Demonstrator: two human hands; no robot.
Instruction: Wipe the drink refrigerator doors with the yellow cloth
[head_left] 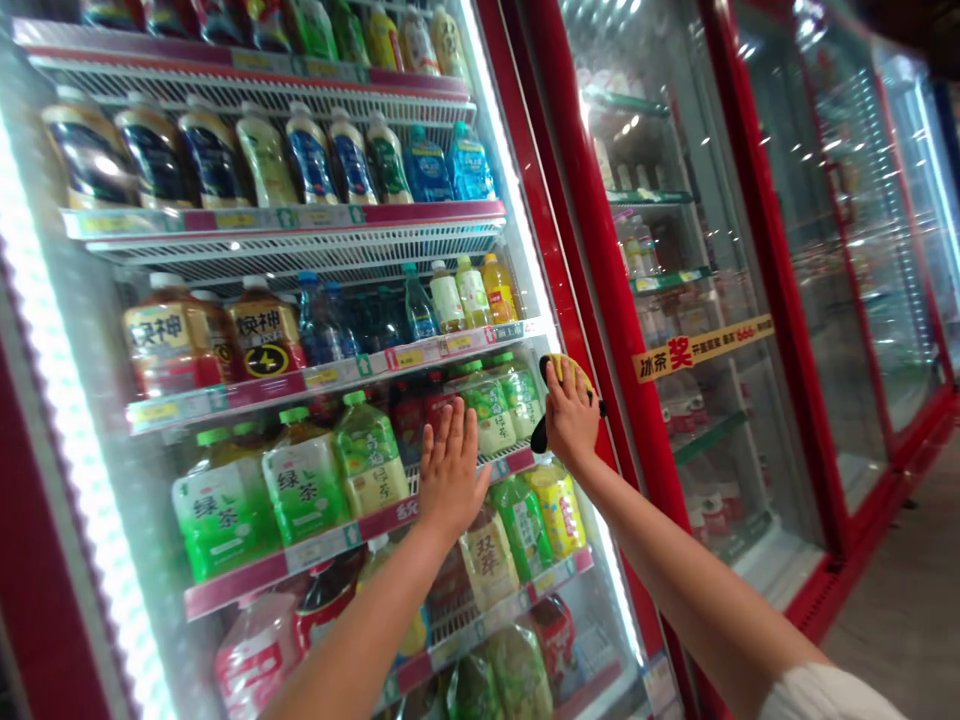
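Bottles (303,482) of smooth, clear plastic with rounded shoulders and ribbed-looking caps stand upright in rows on white wire shelves (300,245) as we face a lit drinks cooler, its shelf fronts edged with glossy price strips (315,550).

Our left hand (454,475) is open and flat, fingers straight and nearly together, pointing up, palm toward the cooler before the green-labelled bottles; it has hold of nothing we can see, and whether the palm touches glass we cannot tell. Our right hand (571,415) is partly closed, fingers bent over a yellow-and-black pad (579,369), which sits at the cooler's right edge, beside the bright light strip (523,230) and near the smooth red frame (581,200).

The pad shows a rounded yellow face with dark edging. Its yellow part slants from upper left to lower right, while a blunt black end points down and to the left below our fingers; our hand hides the middle, leaving its full long axis unclear. White fabric, a sleeve (829,695), covers our right upper arm.
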